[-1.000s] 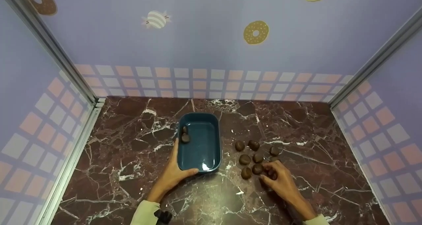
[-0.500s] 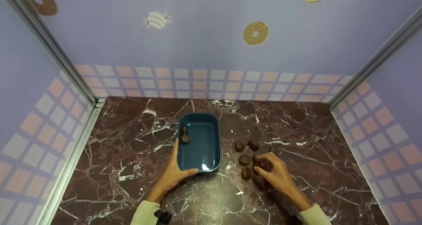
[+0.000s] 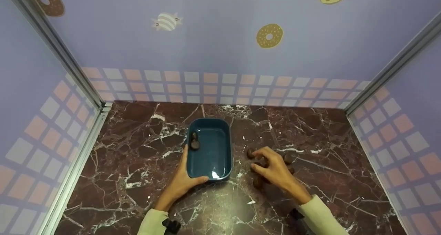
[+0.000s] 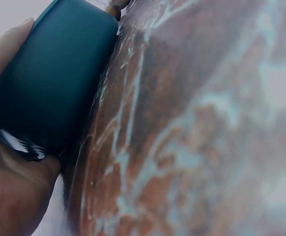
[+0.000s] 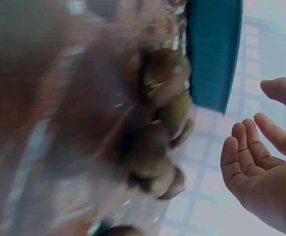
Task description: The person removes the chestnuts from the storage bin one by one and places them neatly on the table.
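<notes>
My left hand [image 3: 183,175] holds a deep teal rectangular dish [image 3: 212,155] at its near left corner. The fingers lie along the left wall and the thumb is over the near rim. Two brown chestnuts [image 3: 195,145] lie inside against that wall. To the right of the dish, my right hand [image 3: 275,167] hovers over a group of loose chestnuts [image 5: 165,76] on the tabletop, hiding part of it in the head view. Its thumb and forefinger stand apart, and the right wrist view shows nothing between them.
Brown marbled tabletop [image 3: 144,193] lies under everything. Lilac panels [image 3: 213,38] with pink and white checks enclose the back and both sides, with metal rails [image 3: 79,152] along the edges. Dark straps with small devices [image 3: 171,225] sit on the wrists.
My right hand has moved left and away from me across the chestnuts, and its thumb and forefinger have spread. My left hand and the dish stay in place.
</notes>
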Demonstrator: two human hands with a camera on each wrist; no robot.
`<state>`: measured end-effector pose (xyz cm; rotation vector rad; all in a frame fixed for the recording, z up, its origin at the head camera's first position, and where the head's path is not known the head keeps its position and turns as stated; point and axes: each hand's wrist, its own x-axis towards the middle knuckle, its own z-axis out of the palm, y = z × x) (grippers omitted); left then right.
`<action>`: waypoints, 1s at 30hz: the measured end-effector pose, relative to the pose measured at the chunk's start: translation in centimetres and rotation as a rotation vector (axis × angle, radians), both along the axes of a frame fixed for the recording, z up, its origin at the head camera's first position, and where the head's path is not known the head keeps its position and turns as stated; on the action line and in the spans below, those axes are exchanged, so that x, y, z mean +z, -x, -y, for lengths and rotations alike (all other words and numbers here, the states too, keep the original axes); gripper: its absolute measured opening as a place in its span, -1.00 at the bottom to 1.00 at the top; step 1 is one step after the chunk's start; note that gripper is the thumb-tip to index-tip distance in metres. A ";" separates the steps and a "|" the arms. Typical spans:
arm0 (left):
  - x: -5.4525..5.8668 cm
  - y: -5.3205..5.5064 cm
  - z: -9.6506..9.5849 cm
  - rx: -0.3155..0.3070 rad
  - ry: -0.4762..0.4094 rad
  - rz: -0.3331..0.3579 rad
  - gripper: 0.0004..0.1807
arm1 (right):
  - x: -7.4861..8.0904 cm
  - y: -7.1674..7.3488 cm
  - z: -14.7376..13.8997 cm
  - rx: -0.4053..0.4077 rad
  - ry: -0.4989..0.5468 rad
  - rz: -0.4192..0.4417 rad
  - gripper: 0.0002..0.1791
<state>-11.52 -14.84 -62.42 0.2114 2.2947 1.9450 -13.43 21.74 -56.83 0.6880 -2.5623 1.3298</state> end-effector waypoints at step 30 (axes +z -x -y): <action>0.0 0.1 0.1 -0.032 -0.026 0.000 0.58 | 1.9 7.0 11.7 0.234 -0.097 0.117 -0.58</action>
